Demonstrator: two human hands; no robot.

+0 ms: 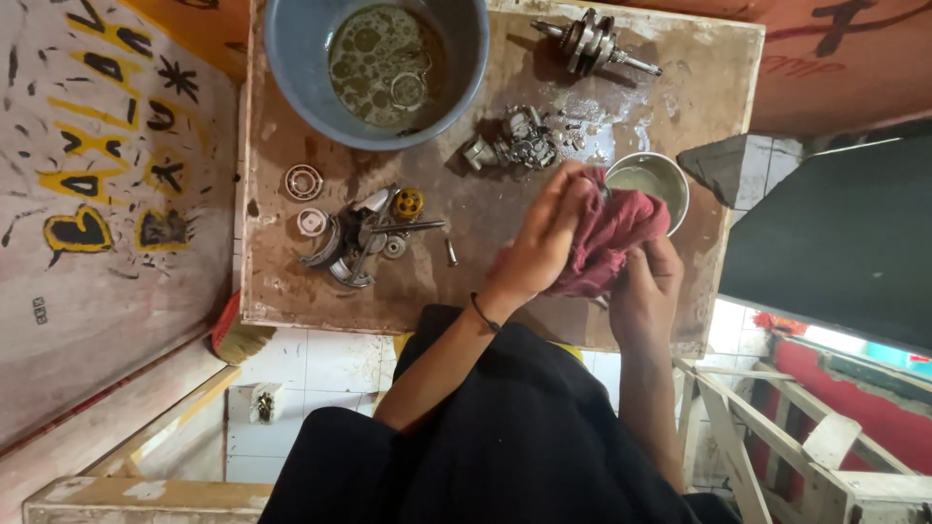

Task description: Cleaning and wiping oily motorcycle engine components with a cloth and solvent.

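A dark red rag (612, 243) is bunched between both my hands over the near right part of a stained wooden board (485, 223). My left hand (544, 243) presses into the rag from the left, fingers curled over it. From below, my right hand (646, 286) grips the rag. Whatever is wrapped inside the cloth is hidden. A small metal bowl (660, 180) sits just behind the rag.
A blue basin (291, 58) of oily liquid stands at the back left. A crankshaft (592, 44) lies at the back right, a cluster of small metal parts (515, 146) in the middle, and rings, gears and a yellow gear (408, 204) at the left. White tiled floor below.
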